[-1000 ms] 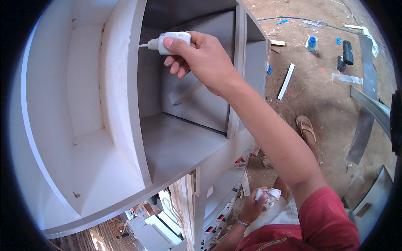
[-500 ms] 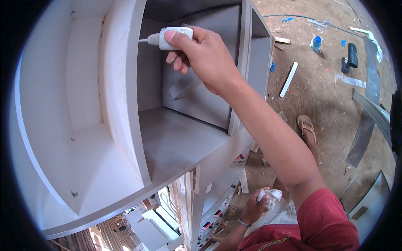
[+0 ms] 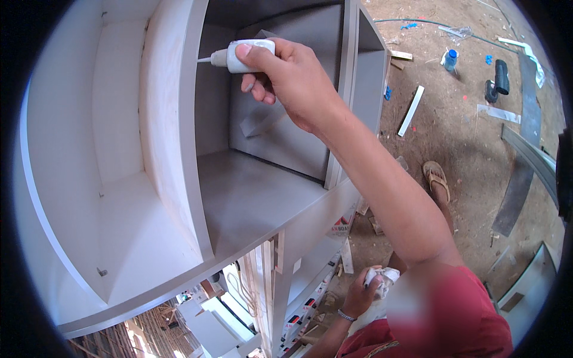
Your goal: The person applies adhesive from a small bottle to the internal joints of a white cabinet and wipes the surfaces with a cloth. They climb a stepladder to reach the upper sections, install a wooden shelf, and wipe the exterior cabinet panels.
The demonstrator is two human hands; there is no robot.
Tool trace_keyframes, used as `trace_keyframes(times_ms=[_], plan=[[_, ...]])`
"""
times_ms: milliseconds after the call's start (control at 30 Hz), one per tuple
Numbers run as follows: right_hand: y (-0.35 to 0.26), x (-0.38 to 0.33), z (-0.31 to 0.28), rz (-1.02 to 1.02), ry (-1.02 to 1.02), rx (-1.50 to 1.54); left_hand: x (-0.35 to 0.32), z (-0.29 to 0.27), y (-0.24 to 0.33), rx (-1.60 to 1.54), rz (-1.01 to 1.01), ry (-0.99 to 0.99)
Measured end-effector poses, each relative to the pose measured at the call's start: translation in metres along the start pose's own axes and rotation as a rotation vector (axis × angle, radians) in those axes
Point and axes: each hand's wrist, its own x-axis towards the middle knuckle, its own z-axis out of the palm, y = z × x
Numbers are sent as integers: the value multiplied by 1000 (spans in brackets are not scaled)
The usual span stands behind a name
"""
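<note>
A: Right hand first. Fingers?

B: Thumb and fingers clamped around a small white squeeze tube, held sideways up inside the grey cabinet. Thumb on top, the other fingers curled under.

A: Nozzle?

B: Thin tip points left, touching or just short of the inner face of the curved upright panel. Can't tell which.

A: Left hand?

B: Low in frame, near the red shirt. Closed on a crumpled white rag. Bracelet on that wrist.

A: Further out?

B: Tube sits in the middle compartment, above its shelf floor, with a back panel behind. A paler compartment lies left of the curved panel, a narrower one right of the next divider.

A: Floor?

B: Dirt ground on the right. A sandal near the arm, a white strip, a blue-capped bottle and a dark tool well apart.
</note>
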Motion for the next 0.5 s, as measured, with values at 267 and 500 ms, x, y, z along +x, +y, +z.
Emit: trace_keyframes(times_ms=[267,500], plan=[[19,-43,16,52,11,58,-4,-3,-14,14,-2,-16],[48,-98,34,76,-25,-18,-13,-5,-34,54,-10,73]])
